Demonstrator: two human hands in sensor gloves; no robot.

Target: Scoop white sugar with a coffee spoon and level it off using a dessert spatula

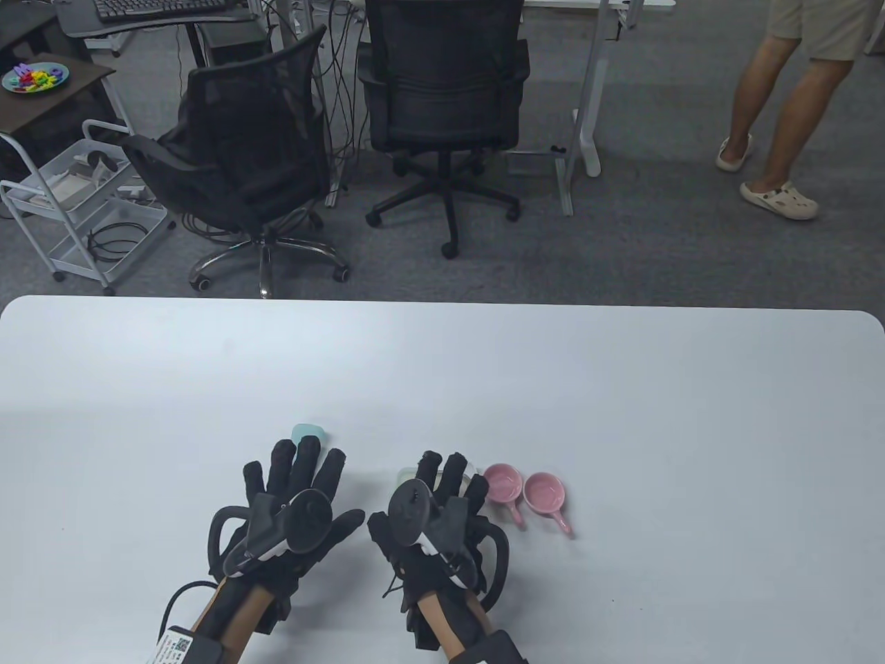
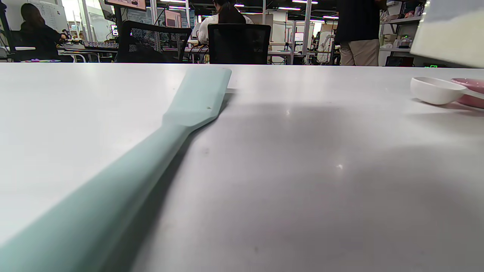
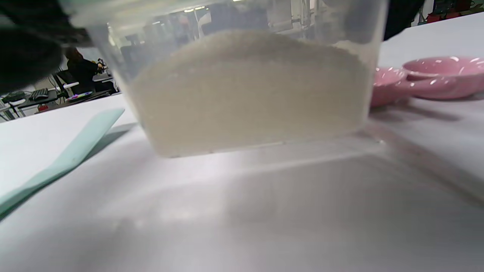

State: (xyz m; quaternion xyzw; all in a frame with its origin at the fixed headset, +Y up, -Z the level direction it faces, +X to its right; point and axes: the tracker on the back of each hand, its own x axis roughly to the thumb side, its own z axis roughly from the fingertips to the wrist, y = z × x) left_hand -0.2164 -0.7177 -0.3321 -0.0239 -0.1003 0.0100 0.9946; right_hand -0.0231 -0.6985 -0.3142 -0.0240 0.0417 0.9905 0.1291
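Both hands are low on the white counter (image 1: 622, 387), around 6 o'clock in the table view. Left hand (image 1: 294, 498) lies flat with its fingers straight and spread over the mint spatula (image 2: 151, 151), so that grip is released, not curled round anything; only the spatula's blade tip pokes out past the fingertips toward 12 o'clock. The left wrist view shows the spatula flat on the counter. Right hand (image 1: 432, 515) is on top of the clear tub (image 3: 245, 22), fingers draped over its rim, but I can't tell if that grip is actually clamped on the tub or just resting there. The sugar (image 3: 249, 94) sits inside the tub, piled roughly two thirds up. At 3 o'clock of the tub are two pink spoons (image 1: 525, 494) side by side, handles pointing toward 5 o'clock, plus a white spoon (image 2: 435, 90) just beside them in the left wrist view.
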